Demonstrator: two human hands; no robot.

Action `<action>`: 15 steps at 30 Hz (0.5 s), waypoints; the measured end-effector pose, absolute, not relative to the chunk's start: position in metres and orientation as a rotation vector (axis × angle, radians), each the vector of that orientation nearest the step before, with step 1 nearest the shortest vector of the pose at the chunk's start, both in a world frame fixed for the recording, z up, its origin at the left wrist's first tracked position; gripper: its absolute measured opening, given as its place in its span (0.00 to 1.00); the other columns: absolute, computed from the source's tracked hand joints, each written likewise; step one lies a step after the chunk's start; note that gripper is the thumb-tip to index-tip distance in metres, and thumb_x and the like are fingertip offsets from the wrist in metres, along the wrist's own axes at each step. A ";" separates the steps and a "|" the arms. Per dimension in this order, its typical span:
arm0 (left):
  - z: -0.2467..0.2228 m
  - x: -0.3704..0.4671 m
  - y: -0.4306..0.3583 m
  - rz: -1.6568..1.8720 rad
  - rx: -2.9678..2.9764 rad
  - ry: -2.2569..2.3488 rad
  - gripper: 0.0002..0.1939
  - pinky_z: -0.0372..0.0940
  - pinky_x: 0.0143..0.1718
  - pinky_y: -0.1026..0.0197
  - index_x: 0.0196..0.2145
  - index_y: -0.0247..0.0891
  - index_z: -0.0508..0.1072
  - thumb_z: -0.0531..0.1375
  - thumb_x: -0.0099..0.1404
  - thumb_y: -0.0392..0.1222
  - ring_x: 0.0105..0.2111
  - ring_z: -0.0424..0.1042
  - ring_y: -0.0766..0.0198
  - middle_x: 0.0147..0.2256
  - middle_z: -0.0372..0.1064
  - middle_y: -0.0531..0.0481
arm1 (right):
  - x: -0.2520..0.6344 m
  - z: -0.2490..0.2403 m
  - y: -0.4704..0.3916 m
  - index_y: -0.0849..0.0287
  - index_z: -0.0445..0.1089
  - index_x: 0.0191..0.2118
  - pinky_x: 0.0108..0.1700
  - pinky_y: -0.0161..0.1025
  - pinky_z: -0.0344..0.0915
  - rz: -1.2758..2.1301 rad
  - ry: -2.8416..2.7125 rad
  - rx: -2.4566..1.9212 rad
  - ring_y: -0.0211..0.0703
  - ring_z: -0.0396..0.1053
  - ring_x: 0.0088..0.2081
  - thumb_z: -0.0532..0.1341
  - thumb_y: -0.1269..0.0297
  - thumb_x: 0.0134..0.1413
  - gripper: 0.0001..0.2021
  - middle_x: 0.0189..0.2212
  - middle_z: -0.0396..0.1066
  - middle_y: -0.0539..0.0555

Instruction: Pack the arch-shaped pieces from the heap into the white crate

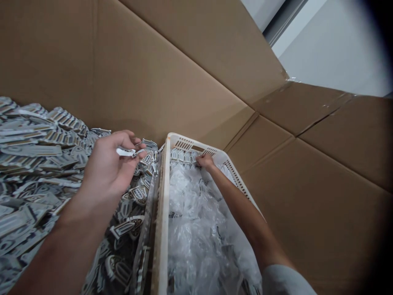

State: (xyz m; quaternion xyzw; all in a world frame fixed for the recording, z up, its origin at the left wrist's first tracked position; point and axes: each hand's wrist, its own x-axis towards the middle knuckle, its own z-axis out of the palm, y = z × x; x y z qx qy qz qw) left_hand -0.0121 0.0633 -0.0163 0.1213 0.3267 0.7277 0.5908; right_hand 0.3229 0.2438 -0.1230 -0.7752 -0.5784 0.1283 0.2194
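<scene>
Between the fingertips of my left hand [113, 157] is a small flat arch-shaped piece [125, 152] with a white rim, seen nearly edge-on. This hand is over a large heap of similar pieces [27, 164], white and grey with some brown patterning. My right hand [205, 160] reaches into a white plastic basket [164, 213], its fingers closed at the right end of a row of upright arch-shaped pieces [184, 155]. Its fingertips are partly hidden against that row. Crumpled clear plastic bags [196, 221] cover more pieces in the basket.
Tall brown cardboard walls [172, 78] rise behind the heap and to the right of the basket. Along the basket's left side runs a grey, upright edge [149, 213], with the heap beyond it. A pale wall [340, 49] shows above the cardboard at upper right.
</scene>
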 end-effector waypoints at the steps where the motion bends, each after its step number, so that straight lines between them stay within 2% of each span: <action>1: -0.017 -0.013 0.064 1.690 0.294 0.752 0.11 0.67 0.33 0.63 0.23 0.37 0.71 0.59 0.39 0.27 0.38 0.70 0.60 0.32 0.66 0.47 | 0.324 -0.126 0.245 0.59 0.69 0.19 0.28 0.33 0.62 0.355 -1.597 -2.152 0.37 0.65 0.22 0.65 0.69 0.52 0.13 0.14 0.64 0.48; 6: -0.016 -0.012 0.064 1.689 0.287 0.736 0.11 0.66 0.30 0.61 0.23 0.36 0.71 0.60 0.38 0.29 0.36 0.69 0.59 0.32 0.66 0.45 | 0.329 -0.134 0.246 0.61 0.71 0.18 0.29 0.33 0.61 0.394 -1.624 -2.143 0.36 0.64 0.21 0.65 0.68 0.55 0.15 0.15 0.67 0.49; 12: -0.013 -0.009 0.063 1.576 0.337 0.581 0.06 0.51 0.19 0.64 0.23 0.35 0.69 0.61 0.41 0.34 0.26 0.61 0.62 0.30 0.64 0.39 | 0.328 -0.131 0.239 0.61 0.74 0.20 0.31 0.32 0.62 0.343 -1.648 -2.125 0.38 0.68 0.24 0.66 0.71 0.54 0.12 0.17 0.71 0.50; 15: -0.015 -0.007 0.063 1.527 0.355 0.552 0.07 0.50 0.19 0.64 0.25 0.33 0.71 0.61 0.44 0.36 0.24 0.61 0.61 0.30 0.66 0.36 | 0.322 -0.123 0.235 0.61 0.73 0.21 0.31 0.34 0.62 0.284 -1.680 -2.099 0.40 0.68 0.25 0.66 0.71 0.54 0.12 0.17 0.70 0.51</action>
